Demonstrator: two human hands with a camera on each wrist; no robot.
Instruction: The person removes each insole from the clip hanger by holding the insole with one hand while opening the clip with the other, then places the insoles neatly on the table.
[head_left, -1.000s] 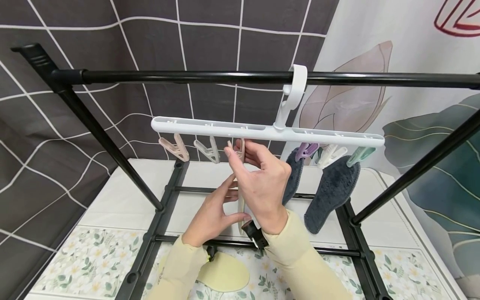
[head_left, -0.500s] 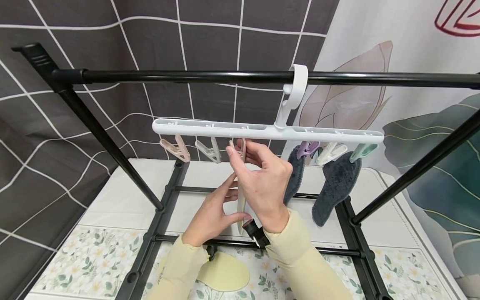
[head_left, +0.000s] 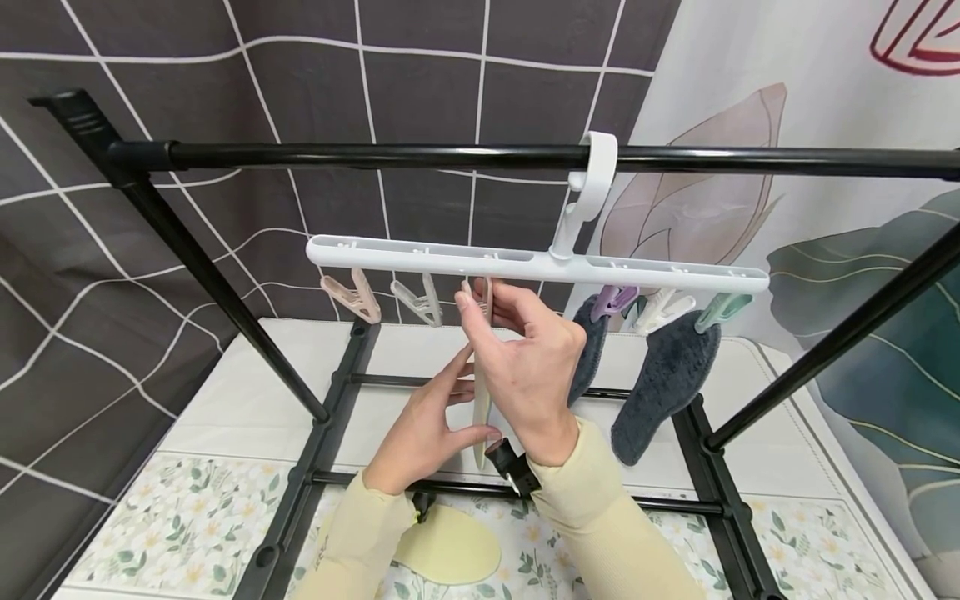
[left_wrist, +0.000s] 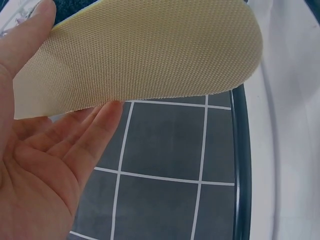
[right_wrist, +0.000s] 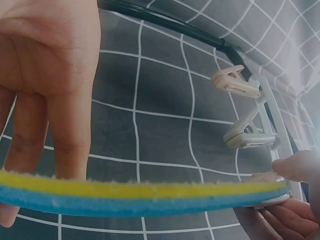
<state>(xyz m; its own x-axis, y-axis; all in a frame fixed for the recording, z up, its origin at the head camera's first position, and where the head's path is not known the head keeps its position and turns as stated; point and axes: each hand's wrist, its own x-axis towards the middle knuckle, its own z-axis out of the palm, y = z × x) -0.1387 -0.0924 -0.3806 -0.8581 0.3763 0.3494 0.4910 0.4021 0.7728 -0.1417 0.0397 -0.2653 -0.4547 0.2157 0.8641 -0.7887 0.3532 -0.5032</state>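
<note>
A thin insole [head_left: 482, 417] hangs nearly edge-on from a pale clothespin [head_left: 486, 302] under a white clip hanger [head_left: 435, 259]. My right hand [head_left: 528, 358] pinches this clothespin between thumb and fingers, also visible at the right of the right wrist view. My left hand [head_left: 427, 429] holds the insole, with the thumb at one edge and the fingertips at the other. The left wrist view shows the woven beige face of the insole [left_wrist: 160, 50]; the right wrist view shows its yellow and blue layered edge [right_wrist: 150, 197].
A yellow insole [head_left: 450, 546] lies on the floral mat [head_left: 180, 517]. Dark fuzzy insoles [head_left: 663, 383] hang at the hanger's right from purple [head_left: 615, 300] and green clothespins [head_left: 722, 310]. Pink [head_left: 356, 297] and grey clothespins [head_left: 422, 298] hang at left. A black rack bar [head_left: 375, 156] carries the hanger.
The nearer dark insole swings slightly right and then back left. Both hands stay nearly still at the same clothespin and insole.
</note>
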